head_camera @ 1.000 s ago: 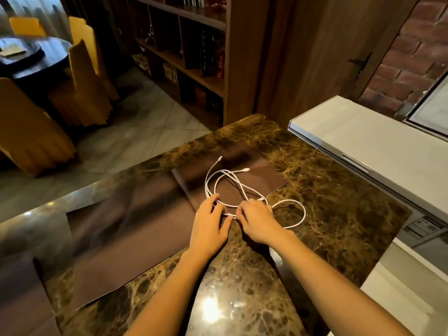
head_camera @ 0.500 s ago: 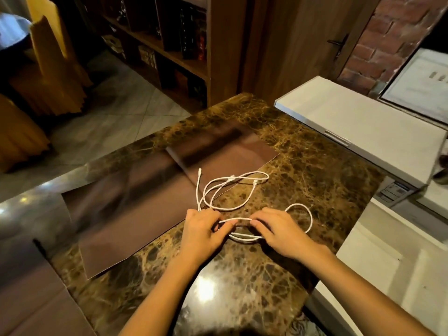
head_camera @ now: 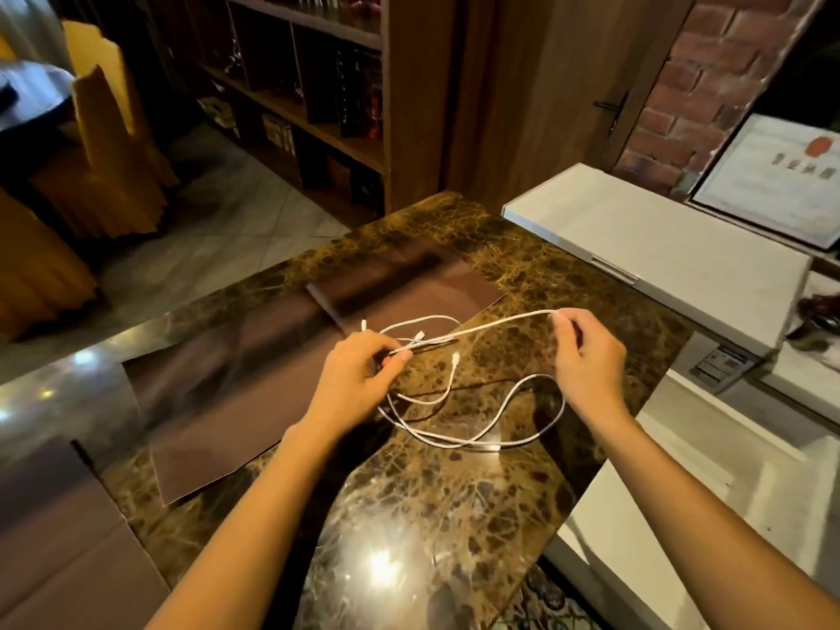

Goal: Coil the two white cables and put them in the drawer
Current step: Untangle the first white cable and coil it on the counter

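Observation:
Two tangled white cables [head_camera: 459,436] lie in loose loops on the brown marble table [head_camera: 454,529]. My left hand [head_camera: 354,379] pinches cable strands near their plugs, just above the tabletop. My right hand [head_camera: 586,352] pinches a cable at its fingertips and holds it up, so a strand [head_camera: 500,321] runs taut between both hands. Lower loops sag onto the marble between my wrists. No drawer is plainly visible.
A brown mat [head_camera: 254,379] covers the table's left and far part. A white cabinet top [head_camera: 659,247] stands to the right, with a framed certificate [head_camera: 772,175] behind it. A bookshelf [head_camera: 318,106] and yellow-covered chairs [head_camera: 109,143] stand beyond the table.
My hands were close together on the cables at the table. Now they have spread apart, my right hand lifting one cable up and to the right, stretching it out.

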Demonstrator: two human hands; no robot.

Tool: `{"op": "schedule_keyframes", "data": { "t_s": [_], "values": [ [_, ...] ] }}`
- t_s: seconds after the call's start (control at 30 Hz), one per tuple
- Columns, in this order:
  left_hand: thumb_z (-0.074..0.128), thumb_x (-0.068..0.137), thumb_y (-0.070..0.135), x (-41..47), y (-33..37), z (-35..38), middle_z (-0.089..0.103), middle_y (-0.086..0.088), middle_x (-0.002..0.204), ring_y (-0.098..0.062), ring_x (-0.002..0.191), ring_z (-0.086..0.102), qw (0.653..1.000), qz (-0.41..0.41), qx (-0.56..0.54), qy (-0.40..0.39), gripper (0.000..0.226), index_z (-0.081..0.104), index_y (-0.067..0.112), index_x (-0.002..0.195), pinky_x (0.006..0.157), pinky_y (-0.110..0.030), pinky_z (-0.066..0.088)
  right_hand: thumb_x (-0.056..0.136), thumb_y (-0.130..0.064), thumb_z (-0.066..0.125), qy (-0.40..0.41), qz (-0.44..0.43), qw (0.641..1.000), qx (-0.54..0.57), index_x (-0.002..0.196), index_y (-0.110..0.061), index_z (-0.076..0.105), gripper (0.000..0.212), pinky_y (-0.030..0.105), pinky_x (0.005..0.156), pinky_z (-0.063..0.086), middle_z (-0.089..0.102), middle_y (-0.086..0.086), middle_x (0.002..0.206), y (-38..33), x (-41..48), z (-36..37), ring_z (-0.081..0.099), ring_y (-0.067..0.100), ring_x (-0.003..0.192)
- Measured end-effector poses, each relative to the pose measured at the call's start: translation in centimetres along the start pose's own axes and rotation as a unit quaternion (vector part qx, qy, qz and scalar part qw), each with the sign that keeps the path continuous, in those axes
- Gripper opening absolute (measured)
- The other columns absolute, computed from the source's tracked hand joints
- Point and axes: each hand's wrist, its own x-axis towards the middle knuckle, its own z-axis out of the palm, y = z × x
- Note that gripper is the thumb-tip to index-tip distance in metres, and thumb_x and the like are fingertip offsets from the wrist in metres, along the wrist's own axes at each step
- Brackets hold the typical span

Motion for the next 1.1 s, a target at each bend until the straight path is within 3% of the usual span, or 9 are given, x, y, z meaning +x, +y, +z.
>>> {"op": "schedule_keyframes", "data": {
  "t_s": [0.13, 0.27, 0.43, 0.5, 0.63, 0.73, 0.83, 1.0, 1.1],
  "values": [
    [0.060, 0.090, 0.044, 1.9, 1.3, -1.0, 0.068, 0.003, 0.082, -0.017, 0.080, 0.059, 0.999, 0.003, 0.034, 0.040, 0.030, 0.071, 0.016, 0.086, 0.073, -0.035, 0.049, 0.105, -0.030, 0.047, 0.095, 0.078, 0.989, 0.082, 0.109, -0.018, 0.069, 0.025, 0.022, 0.064, 0.050, 0.067, -0.004, 0.083, 1.1, 1.9, -1.2, 0.065, 0.007, 0.069],
    [0.063, 0.098, 0.025, 3.5, 1.2, -3.2, 0.065, -0.003, 0.074, -0.012, 0.070, 0.058, 0.994, -0.064, 0.005, 0.091, 0.021, 0.066, 0.013, 0.081, 0.066, -0.028, 0.043, 0.105, -0.023, 0.046, 0.194, 0.197, 0.948, 0.154, 0.111, -0.016, 0.067, 0.023, 0.025, 0.063, 0.048, 0.061, -0.008, 0.079, 3.7, 4.7, -4.0, 0.059, 0.006, 0.064],
    [0.045, 0.107, 0.031, 4.9, 3.9, -3.0, 0.050, 0.005, 0.057, -0.004, 0.056, 0.048, 0.990, -0.105, -0.038, 0.086, 0.045, 0.058, 0.010, 0.070, 0.056, -0.018, 0.034, 0.102, -0.025, 0.050, 0.038, 0.150, 0.986, 0.059, 0.102, -0.025, 0.071, 0.021, 0.029, 0.066, 0.048, 0.071, -0.002, 0.093, 4.1, 5.0, -3.5, 0.068, 0.027, 0.086],
    [0.042, 0.108, 0.033, 5.7, 5.8, -2.3, 0.046, 0.007, 0.055, -0.002, 0.053, 0.045, 0.987, -0.109, -0.074, 0.092, 0.049, 0.057, 0.008, 0.069, 0.055, -0.016, 0.034, 0.101, -0.028, 0.052, -0.026, 0.130, 0.990, 0.038, 0.117, -0.023, 0.070, 0.024, 0.030, 0.070, 0.049, 0.073, 0.002, 0.111, 2.2, 4.5, -2.2, 0.067, 0.025, 0.091],
    [0.037, 0.109, 0.039, 7.3, 9.8, -2.0, 0.044, 0.011, 0.050, -0.001, 0.051, 0.042, 0.990, -0.074, -0.107, 0.049, 0.058, 0.058, 0.004, 0.068, 0.055, -0.016, 0.033, 0.096, -0.033, 0.061, -0.126, 0.050, 0.989, 0.056, 0.152, -0.027, 0.040, 0.060, 0.040, 0.110, 0.043, 0.056, 0.001, 0.146, -3.0, 3.8, -0.1, 0.054, 0.021, 0.132],
    [0.039, 0.108, 0.041, 8.3, 12.1, -2.8, 0.047, 0.002, 0.051, -0.002, 0.050, 0.042, 0.997, -0.018, -0.075, 0.021, 0.060, 0.056, 0.001, 0.067, 0.055, -0.018, 0.032, 0.097, -0.032, 0.063, -0.103, -0.012, 0.988, 0.114, 0.159, -0.032, 0.018, 0.077, 0.037, 0.118, 0.032, 0.035, 0.001, 0.162, -7.5, 3.9, 0.0, 0.035, 0.015, 0.146],
    [0.044, 0.107, 0.040, 9.1, 13.2, -3.9, 0.049, -0.017, 0.059, -0.011, 0.054, 0.042, 0.997, 0.033, -0.058, 0.032, 0.058, 0.054, -0.002, 0.067, 0.058, -0.031, 0.035, 0.099, -0.033, 0.060, -0.097, -0.079, 0.980, 0.154, 0.155, -0.036, 0.030, 0.064, 0.034, 0.114, 0.038, 0.053, -0.005, 0.149, -10.8, 4.8, -0.7, 0.047, 0.009, 0.137],
    [0.045, 0.107, 0.036, 10.0, 13.7, -5.9, 0.041, 0.003, 0.053, -0.008, 0.052, 0.039, 0.993, 0.046, -0.093, 0.054, 0.055, 0.049, 0.007, 0.061, 0.057, -0.031, 0.034, 0.100, -0.036, 0.059, -0.242, -0.125, 0.949, 0.155, 0.140, -0.032, 0.057, 0.041, 0.038, 0.111, 0.046, 0.060, -0.013, 0.138, -11.8, 6.7, -1.1, 0.054, -0.001, 0.127],
    [0.044, 0.108, 0.032, 10.4, 13.7, -7.2, 0.040, 0.009, 0.050, -0.004, 0.048, 0.037, 0.994, 0.050, -0.055, 0.084, 0.054, 0.046, 0.015, 0.057, 0.054, -0.020, 0.032, 0.104, -0.028, 0.052, -0.292, -0.121, 0.925, 0.209, 0.107, -0.011, 0.074, 0.028, 0.035, 0.092, 0.057, 0.076, 0.003, 0.096, -12.4, 7.1, -1.2, 0.071, 0.012, 0.091]
  ]
}}
